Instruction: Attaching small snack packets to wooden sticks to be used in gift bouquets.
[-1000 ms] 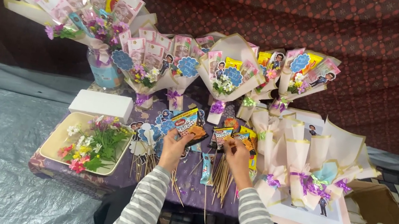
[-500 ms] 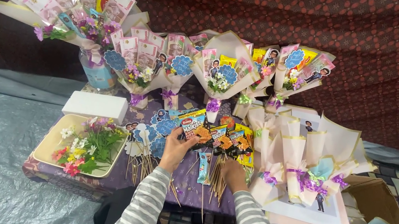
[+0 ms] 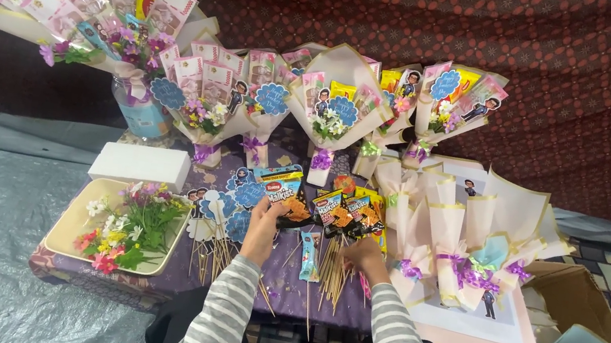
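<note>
L hand (image 3: 263, 226) lifted snack packet (image 3: 280, 192) — seemingly.

A home-style craft stall for gift bouquets: a low purple-clothed table (image 3: 143, 284) crowded with banknote bouquets (image 3: 96, 3), empty paper cones (image 3: 447, 225), skewers (image 3: 331, 268) and a tray of artificial flowers (image 3: 121, 229), against a patterned maroon backdrop cloth (image 3: 441, 22).

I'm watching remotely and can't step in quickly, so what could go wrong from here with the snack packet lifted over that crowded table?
The left hand holds a snack packet close to the standing bouquets; a wide move might tip one. The right hand rests among loose wooden sticks near the table edge; they could roll off or prick the fingers.
</note>
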